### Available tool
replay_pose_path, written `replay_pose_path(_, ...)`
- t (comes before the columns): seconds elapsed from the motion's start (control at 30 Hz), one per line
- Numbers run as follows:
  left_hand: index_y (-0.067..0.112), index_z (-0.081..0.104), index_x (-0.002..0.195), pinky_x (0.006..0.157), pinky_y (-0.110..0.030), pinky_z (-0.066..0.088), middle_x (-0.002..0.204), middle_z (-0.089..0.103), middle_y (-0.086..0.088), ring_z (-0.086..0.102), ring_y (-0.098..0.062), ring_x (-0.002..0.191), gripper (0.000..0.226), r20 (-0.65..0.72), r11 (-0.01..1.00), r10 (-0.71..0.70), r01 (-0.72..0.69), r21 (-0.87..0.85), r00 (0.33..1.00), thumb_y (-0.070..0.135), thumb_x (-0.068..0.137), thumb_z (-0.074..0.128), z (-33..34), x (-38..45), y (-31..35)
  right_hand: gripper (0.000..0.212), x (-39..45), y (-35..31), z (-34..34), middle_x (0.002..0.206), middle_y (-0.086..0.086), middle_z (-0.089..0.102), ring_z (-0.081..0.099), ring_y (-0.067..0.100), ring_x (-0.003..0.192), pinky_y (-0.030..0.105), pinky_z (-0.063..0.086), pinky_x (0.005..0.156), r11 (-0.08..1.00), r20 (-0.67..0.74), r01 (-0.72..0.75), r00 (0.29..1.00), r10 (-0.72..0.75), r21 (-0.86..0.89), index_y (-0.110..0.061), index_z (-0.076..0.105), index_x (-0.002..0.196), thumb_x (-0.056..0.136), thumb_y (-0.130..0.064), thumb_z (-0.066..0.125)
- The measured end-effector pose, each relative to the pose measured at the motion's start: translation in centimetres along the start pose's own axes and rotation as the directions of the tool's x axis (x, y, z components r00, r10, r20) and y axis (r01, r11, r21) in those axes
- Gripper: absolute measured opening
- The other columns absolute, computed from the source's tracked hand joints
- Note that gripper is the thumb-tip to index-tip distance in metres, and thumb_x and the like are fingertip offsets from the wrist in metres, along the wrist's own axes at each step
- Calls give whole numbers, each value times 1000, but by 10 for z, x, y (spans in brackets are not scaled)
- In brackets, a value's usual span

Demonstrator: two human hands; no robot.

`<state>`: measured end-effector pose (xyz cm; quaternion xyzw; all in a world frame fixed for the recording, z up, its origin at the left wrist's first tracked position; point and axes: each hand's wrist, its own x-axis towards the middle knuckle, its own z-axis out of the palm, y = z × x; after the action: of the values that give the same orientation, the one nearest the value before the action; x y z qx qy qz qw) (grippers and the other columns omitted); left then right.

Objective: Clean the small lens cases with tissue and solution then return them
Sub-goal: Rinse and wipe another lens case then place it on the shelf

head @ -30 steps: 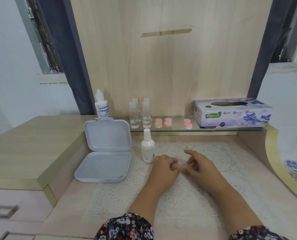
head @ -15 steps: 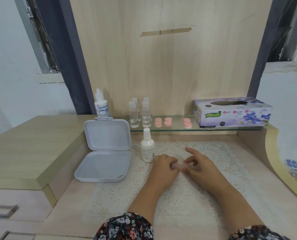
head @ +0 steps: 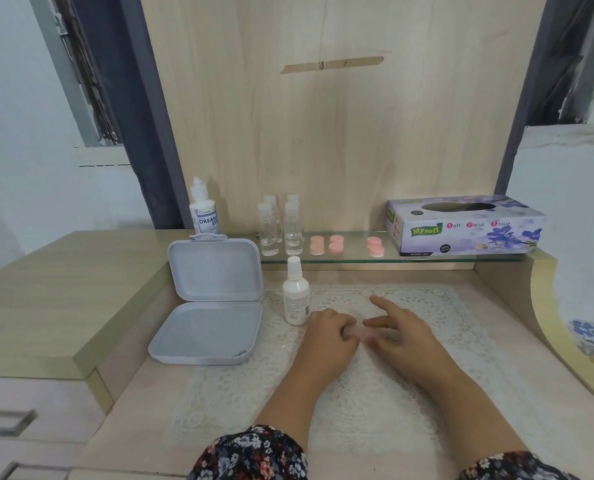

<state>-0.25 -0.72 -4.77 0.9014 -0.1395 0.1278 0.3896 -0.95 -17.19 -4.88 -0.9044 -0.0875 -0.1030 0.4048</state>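
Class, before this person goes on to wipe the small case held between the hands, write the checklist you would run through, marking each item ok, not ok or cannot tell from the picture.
1. Small case held: left hand and right hand meet around a pale piece: ok.
2. Tissue in hand: cannot tell.
3. Tissue box on the glass shelf, opening up: ok.
4. White solution bottle upright beside the left hand: ok.
5. Its cap off: not ok.
6. Grey storage box open for the return: ok.

Pink lens cases point(head: 335, 244), purple floral tissue box point(head: 465, 225), white lace mat point(head: 354, 403), seemingly pale-grey open box point(head: 209, 299)
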Motion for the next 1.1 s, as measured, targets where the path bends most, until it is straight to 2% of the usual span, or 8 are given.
replay_pose_path(0.17, 16, 66, 118, 94, -19, 31, 115, 57, -1, 40, -15, 115, 29, -2, 1000, -1, 1, 4, 1000, 20, 93, 52, 1, 0, -1, 62, 1, -6, 0, 100, -19, 64, 51, 5, 110, 32, 39, 102, 998, -25, -45, 999, 46, 46, -39, 48, 133, 77, -47, 73)
replay_pose_path(0.3, 16, 65, 119, 94, -19, 31, 115, 56, -1, 41, -15, 114, 30, 3, 1000, -6, 6, -6, 1000, 20, 93, 52, 1, 1, -2, 64, -1, -6, -1, 101, -19, 63, 48, 7, 109, 32, 39, 99, 999, -58, -48, 997, 48, 9, -41, 47, 134, 76, -46, 74)
replay_pose_path(0.4, 16, 64, 120, 92, -18, 30, 116, 57, 0, 40, -15, 115, 30, 11, 1000, -6, 6, 2, 1000, 20, 94, 51, 2, 1, -2, 68, -1, -5, -2, 103, -28, 60, 47, 1, 106, 32, 38, 101, 999, -49, -26, 998, 24, -39, -43, 42, 138, 79, -33, 74)
replay_pose_path(0.53, 17, 64, 120, 93, -19, 30, 117, 57, 0, 40, -15, 114, 29, 12, 1000, -5, 5, 6, 1000, 20, 94, 50, 2, 1, -2, 62, 0, -4, -2, 95, -34, 58, 51, -1, 110, 33, 36, 106, 999, -24, -13, 1000, 13, -33, -41, 44, 138, 83, -26, 70)
replay_pose_path(0.7, 17, 63, 121, 96, -21, 31, 117, 56, -1, 39, -16, 115, 30, 15, 1000, -9, 9, 4, 1000, 20, 94, 50, 1, 1, -1, 63, 1, -2, 0, 100, -23, 65, 48, 7, 109, 33, 39, 99, 996, -36, -78, 996, 79, 38, -47, 45, 132, 77, -39, 75)
replay_pose_path(0.83, 16, 63, 121, 96, -21, 31, 117, 55, -2, 39, -16, 115, 30, 15, 1000, -7, 7, 11, 1000, 19, 94, 50, 1, 1, -1, 68, 1, -4, 1, 104, -21, 64, 47, 3, 107, 27, 37, 95, 995, -46, -84, 995, 86, 52, -47, 44, 133, 73, -47, 77)
replay_pose_path(0.97, 16, 63, 120, 95, -21, 33, 116, 56, -1, 40, -17, 115, 30, 13, 1000, -13, 13, 11, 1000, 19, 94, 50, 2, 1, -1, 76, 1, -3, -5, 120, -19, 61, 47, 0, 113, 27, 35, 105, 994, 3, -92, 996, 92, 64, -45, 37, 141, 79, -26, 75)
replay_pose_path(1.1, 16, 64, 120, 98, -23, 34, 115, 57, -2, 41, -17, 115, 30, 8, 1000, -12, 12, 7, 1000, 20, 94, 50, 3, 1, -2, 72, 1, 0, -4, 108, -25, 64, 46, 2, 121, 36, 33, 111, 997, 19, -56, 998, 55, 60, -46, 37, 140, 84, -14, 69)
